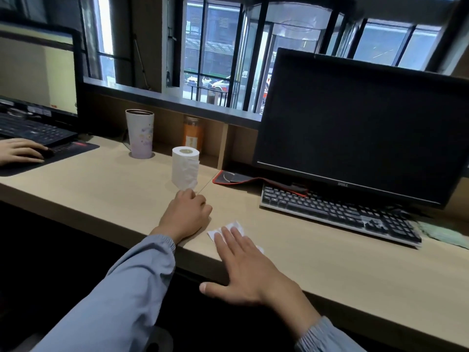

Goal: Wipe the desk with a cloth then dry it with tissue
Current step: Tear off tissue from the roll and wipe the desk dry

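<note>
A white tissue roll (184,165) stands upright on the light wooden desk (330,260), with a loose sheet hanging down its front. My left hand (186,215) lies just below the roll, fingers curled, and seems to pinch the loose sheet's lower end. My right hand (245,265) lies flat with straight fingers, pressing a piece of white tissue (234,227) onto the desk near its front edge. A pale green cloth (442,232) lies at the far right, behind the keyboard's end.
A dark monitor (360,128) and black keyboard (337,213) fill the right of the desk, with a red-edged mouse pad (236,177) beside them. A tall patterned cup (140,133) and an orange bottle (193,134) stand at the back. Another person's hand (20,151) holds a mouse at left.
</note>
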